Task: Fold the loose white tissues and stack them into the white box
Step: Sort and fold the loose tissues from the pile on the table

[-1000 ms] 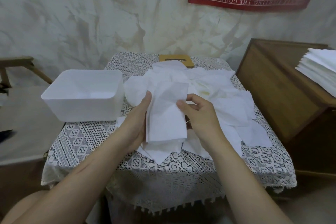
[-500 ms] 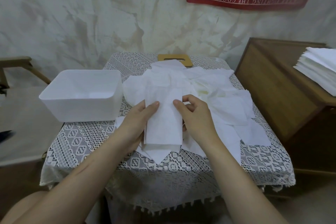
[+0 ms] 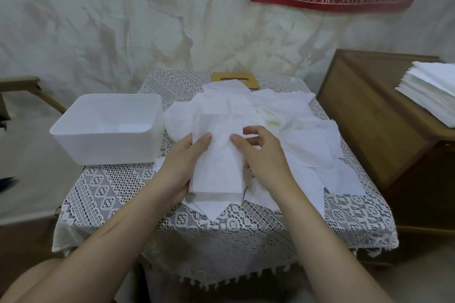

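While your left hand [image 3: 182,162] and right hand [image 3: 266,157] each pinch a side of the folded tissue [image 3: 218,155], thumbs on top, it lies over the pile of loose tissues [image 3: 295,130] on the lace table [image 3: 110,187]. The white box [image 3: 105,147] stands just left of the pile.

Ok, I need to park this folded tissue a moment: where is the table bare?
Bare lace tablecloth shows in front of the white box, at the near left corner, and in a narrow strip along the near edge. The middle and right are crowded with loose tissues.
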The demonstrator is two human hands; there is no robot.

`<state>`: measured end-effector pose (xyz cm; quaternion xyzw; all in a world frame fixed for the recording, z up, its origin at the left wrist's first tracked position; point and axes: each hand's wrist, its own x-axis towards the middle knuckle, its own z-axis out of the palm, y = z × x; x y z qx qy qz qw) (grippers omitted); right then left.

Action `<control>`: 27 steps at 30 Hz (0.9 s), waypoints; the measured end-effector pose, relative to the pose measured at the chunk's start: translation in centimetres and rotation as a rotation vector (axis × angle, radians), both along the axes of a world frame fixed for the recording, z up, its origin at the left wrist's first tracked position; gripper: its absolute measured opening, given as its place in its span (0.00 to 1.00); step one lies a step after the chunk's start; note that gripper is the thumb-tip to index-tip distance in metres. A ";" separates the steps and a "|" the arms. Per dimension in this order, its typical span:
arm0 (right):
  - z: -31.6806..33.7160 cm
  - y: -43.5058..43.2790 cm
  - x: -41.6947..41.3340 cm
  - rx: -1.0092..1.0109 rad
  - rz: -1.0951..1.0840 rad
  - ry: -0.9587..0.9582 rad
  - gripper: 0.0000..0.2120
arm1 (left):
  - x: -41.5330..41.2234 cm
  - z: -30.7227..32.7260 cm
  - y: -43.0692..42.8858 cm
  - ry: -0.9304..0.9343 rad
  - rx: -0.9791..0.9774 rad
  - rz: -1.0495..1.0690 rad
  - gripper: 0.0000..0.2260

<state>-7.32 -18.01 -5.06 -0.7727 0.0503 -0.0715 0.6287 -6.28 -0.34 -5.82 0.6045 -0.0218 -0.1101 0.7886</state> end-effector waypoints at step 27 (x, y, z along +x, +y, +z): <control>-0.4 -6.8 -2.1 -0.747 -0.157 0.251 0.15 | 1.0 -0.5 0.1 0.060 0.186 0.104 0.07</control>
